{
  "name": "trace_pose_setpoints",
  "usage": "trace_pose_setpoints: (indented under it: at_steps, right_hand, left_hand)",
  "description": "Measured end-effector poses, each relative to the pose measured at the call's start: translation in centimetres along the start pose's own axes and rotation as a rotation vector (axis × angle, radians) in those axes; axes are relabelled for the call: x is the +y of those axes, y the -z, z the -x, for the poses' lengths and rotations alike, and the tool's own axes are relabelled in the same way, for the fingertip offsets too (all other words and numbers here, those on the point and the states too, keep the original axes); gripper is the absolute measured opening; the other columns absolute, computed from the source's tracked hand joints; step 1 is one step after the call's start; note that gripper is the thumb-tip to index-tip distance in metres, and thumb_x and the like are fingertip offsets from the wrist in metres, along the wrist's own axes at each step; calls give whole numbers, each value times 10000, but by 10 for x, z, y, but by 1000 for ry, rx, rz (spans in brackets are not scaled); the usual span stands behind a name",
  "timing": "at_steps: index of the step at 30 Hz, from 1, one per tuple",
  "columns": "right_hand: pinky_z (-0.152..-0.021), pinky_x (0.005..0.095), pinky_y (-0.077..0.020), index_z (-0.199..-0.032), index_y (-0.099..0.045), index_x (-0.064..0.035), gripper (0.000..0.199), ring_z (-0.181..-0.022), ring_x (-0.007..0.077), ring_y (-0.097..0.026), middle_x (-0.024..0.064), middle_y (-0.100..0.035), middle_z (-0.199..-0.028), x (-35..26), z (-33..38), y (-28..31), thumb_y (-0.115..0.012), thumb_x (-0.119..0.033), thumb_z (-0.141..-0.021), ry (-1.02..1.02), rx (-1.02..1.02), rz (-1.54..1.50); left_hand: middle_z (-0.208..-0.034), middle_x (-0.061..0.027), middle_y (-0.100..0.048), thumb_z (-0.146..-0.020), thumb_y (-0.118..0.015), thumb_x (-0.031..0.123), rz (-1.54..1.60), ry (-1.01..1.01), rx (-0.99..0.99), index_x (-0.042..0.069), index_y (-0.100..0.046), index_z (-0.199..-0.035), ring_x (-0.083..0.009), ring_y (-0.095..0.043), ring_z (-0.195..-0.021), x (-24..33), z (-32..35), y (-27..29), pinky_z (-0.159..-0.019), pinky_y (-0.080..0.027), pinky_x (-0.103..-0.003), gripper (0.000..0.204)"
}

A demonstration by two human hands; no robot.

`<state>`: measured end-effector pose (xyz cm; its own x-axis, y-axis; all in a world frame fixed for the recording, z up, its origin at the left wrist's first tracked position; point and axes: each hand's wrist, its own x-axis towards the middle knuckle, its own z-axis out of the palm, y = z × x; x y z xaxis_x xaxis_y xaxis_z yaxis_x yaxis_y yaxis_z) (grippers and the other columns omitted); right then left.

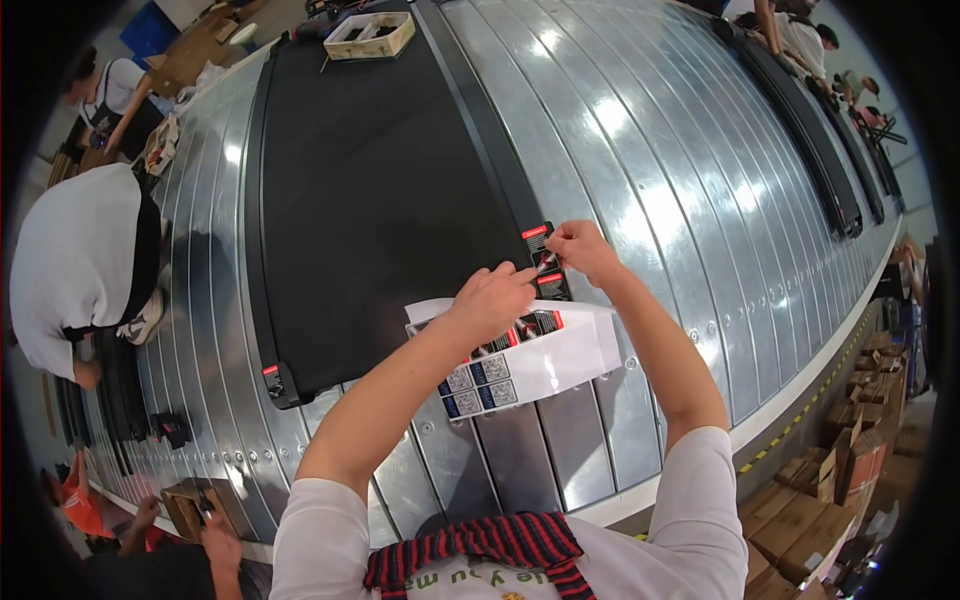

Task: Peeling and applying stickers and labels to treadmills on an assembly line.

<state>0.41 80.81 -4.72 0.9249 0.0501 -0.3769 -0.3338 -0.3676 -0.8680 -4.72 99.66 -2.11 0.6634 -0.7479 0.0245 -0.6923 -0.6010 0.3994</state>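
Note:
A flat black treadmill-like deck [375,180] lies in front of me, with dark end caps at its near corners. At the near right corner, my right hand [585,250] pinches a small black-and-red sticker [544,262] against the cap. My left hand [493,298] reaches in from the other side, fingers curled, its fingertips meeting the same sticker; whatever its thumb grips is hidden. Beneath the left hand spreads a white sticker sheet [580,352] with red-and-black labels and square code labels. Another red-topped label [551,284] shows on the same corner.
A white tray [369,37] of small dark parts rests on the deck's far end. The ribbed metal worktop [640,190] carries more long black units [800,130] at right. A co-worker in white [80,270] bends over at left. Cardboard boxes [815,530] stack at lower right.

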Motion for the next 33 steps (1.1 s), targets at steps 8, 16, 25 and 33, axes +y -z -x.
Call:
trace_pose_setpoints:
  at_steps: [8, 16, 25, 33]
  right_hand:
    - [-542, 345, -432, -686, -565, 3, 214, -610, 215, -542, 104, -542, -662, -2, 2, -1, -643, -196, -694, 253, 150, 425]
    - [-683, 358, -459, -895, -554, 61, 646, -762, 291, -584, 212, -585, -852, -7, -8, -12, -743, -455, -557, 231, 107, 400]
    - [-389, 261, -379, -843, -540, 9, 348, -442, 122, -481, 66, -521, -556, 53, -2, 10, -539, -338, -804, 124, 424, -68]
    - [-343, 237, -338, -659, -529, -43, 224, -394, 100, -458, 35, -497, -507, 105, 234, -64, -538, -224, -791, -18, 369, -351]
  left_hand:
    - [-1181, -1, -495, -694, -597, 147, 3, -23, -42, 58, -570, -750, -188, -465, -913, -4, -5, 3, -736, -413, -345, 109]
    - [-997, -4, -519, -693, -538, 134, -210, -88, 103, 98, -592, -719, -195, -485, -812, -13, 0, -12, -568, -438, -326, 69]
    - [-1135, -71, -516, -711, -544, 151, 80, 158, -146, 58, -549, -913, -276, -530, -928, 16, 72, 10, -723, -454, -404, 223]
    - [-805, -90, -590, -790, -557, 169, 511, 438, 97, 143, -574, -949, -276, -572, -769, 104, 322, 12, -658, -451, -323, 162]
